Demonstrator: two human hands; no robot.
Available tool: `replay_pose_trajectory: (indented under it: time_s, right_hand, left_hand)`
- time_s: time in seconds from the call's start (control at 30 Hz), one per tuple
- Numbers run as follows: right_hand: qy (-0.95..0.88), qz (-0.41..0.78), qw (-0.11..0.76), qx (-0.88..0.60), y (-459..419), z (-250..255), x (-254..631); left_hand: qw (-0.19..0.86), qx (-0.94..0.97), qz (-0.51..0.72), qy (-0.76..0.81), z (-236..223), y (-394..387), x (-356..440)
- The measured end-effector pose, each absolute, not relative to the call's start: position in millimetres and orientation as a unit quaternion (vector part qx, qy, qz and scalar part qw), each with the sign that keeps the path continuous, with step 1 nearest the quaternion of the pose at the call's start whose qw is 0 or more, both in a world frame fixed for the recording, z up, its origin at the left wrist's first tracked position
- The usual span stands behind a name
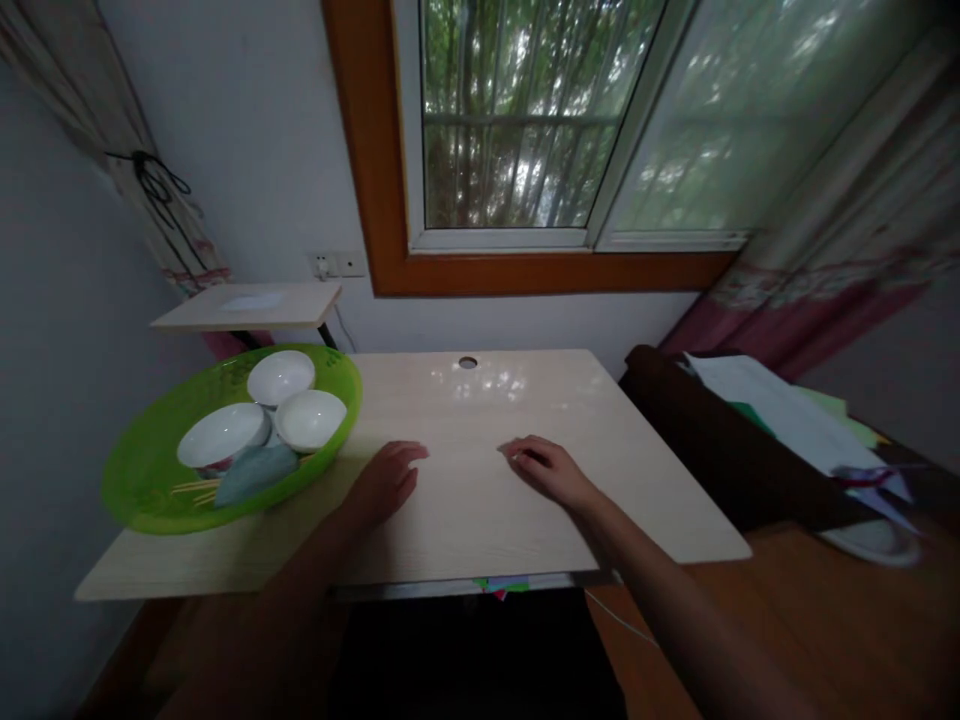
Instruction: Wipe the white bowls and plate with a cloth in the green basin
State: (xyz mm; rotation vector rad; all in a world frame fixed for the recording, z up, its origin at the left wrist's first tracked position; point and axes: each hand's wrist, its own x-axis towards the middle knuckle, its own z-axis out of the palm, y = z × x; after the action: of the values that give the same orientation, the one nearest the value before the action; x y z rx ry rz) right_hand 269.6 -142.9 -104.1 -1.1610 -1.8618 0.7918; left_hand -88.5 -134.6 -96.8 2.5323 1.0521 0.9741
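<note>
My left hand [386, 482] rests at the table's middle, just right of a green basin. Its thumb stands apart from the fingers and nothing is in it. My right hand [547, 468] hovers over or rests on the table, fingers loosely bent and holding nothing that I can see. In the green basin [139, 470] are three white bowls: one at the back [281, 377], one at the left [223, 436] and one at the right [310, 420]. A grey-blue cloth [257, 474] lies in front of them, partly over some chopsticks [196, 487].
The pale wooden table [465, 530] has a round cable hole [468, 363] near its back edge. A small raised shelf [251, 305] stands behind the basin. To the right, a dark brown piece of furniture [697, 440] bears papers [780, 405]. A window [525, 120] is ahead.
</note>
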Motion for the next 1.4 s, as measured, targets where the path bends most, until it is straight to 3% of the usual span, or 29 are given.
replay_pose_trajectory:
  time_s: [0.5, 1.4]
  right_hand:
    - [-0.725, 0.263, 0.425, -0.473, -143.4, -108.0, 264.0]
    - [-0.678, 0.286, 0.454, -0.503, -140.2, -115.1, 272.7]
  left_hand:
    - [0.014, 0.856, 0.300, 0.421, -149.8, -74.4, -64.9]
    - [-0.014, 0.847, 0.316, 0.428, -148.1, -79.4, -62.0]
